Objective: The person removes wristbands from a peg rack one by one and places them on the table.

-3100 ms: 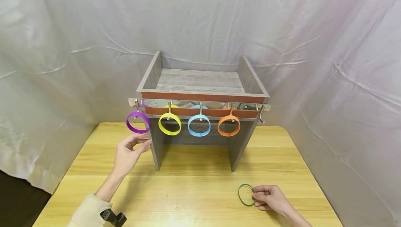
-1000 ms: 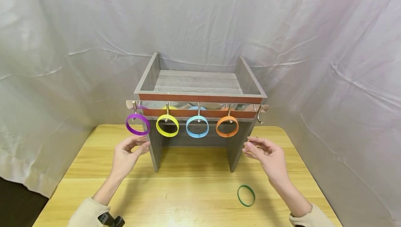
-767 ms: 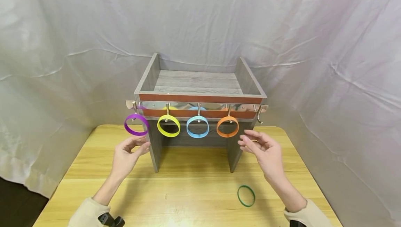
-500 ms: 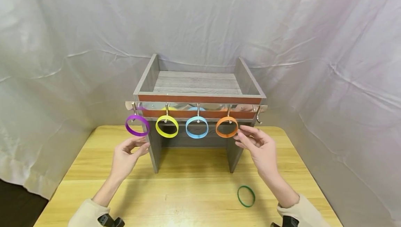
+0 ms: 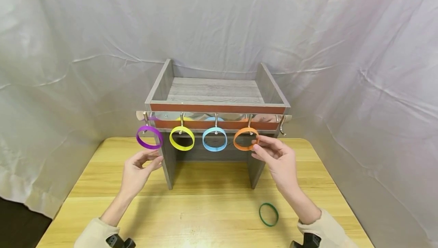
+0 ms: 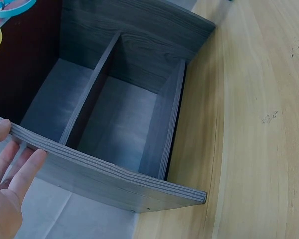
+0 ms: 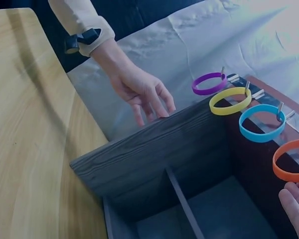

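Observation:
My left hand (image 5: 138,170) grips the front edge of the left side panel (image 6: 114,174) of a grey wooden shelf (image 5: 219,88), thumb on one face and fingers on the other. On the shelf's metal hook rail (image 5: 202,116) hang a purple wristband (image 5: 149,146), a yellow wristband (image 5: 182,148), a light blue wristband (image 5: 214,149) and an orange wristband (image 5: 242,148). My right hand (image 5: 278,160) pinches the right side of the orange wristband, which is still looped on its hook. A green wristband (image 5: 268,214) lies on the table below that hand.
The rail's rightmost hook (image 5: 282,125) carries no band. The shelf stands on a light wooden table (image 5: 205,217), with grey cloth (image 5: 219,23) hung behind and at both sides. Dividers (image 6: 92,87) show inside the shelf in the left wrist view.
My right hand let go of the green wristband on the table, rose to the shelf, then moved left and took hold of the orange wristband. The left hand stays on the panel.

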`<state>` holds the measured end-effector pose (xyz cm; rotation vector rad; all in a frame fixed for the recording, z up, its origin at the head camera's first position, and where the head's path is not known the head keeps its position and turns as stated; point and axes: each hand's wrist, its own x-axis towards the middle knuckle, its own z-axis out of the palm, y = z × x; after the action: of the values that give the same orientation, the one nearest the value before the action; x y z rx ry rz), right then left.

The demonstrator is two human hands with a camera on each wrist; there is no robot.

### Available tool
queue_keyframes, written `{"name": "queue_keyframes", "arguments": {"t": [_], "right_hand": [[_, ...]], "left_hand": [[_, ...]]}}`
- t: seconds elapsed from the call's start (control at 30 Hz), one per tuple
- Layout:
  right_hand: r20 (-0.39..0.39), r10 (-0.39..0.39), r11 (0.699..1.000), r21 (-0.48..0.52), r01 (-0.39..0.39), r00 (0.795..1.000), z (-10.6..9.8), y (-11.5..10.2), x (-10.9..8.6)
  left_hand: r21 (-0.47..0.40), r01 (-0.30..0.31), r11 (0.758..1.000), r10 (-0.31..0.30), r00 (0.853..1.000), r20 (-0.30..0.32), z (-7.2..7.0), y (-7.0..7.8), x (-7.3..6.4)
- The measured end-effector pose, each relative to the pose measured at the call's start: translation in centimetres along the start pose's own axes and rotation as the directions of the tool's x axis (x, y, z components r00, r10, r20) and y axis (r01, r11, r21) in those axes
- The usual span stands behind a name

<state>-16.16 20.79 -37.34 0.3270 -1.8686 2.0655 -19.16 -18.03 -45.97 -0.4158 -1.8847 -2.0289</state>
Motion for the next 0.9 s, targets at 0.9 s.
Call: {"name": "queue_keyframes", "arguments": {"t": [0.9], "right_hand": [[0.062, -0.022, 0.997, 0.074, 0.017, 0.998, 0.2, -1.7, -0.8]], "left_hand": [[0.016, 0.004, 1.0, -0.004, 1.0, -0.009, -0.1, -0.1, 0.0]]}}
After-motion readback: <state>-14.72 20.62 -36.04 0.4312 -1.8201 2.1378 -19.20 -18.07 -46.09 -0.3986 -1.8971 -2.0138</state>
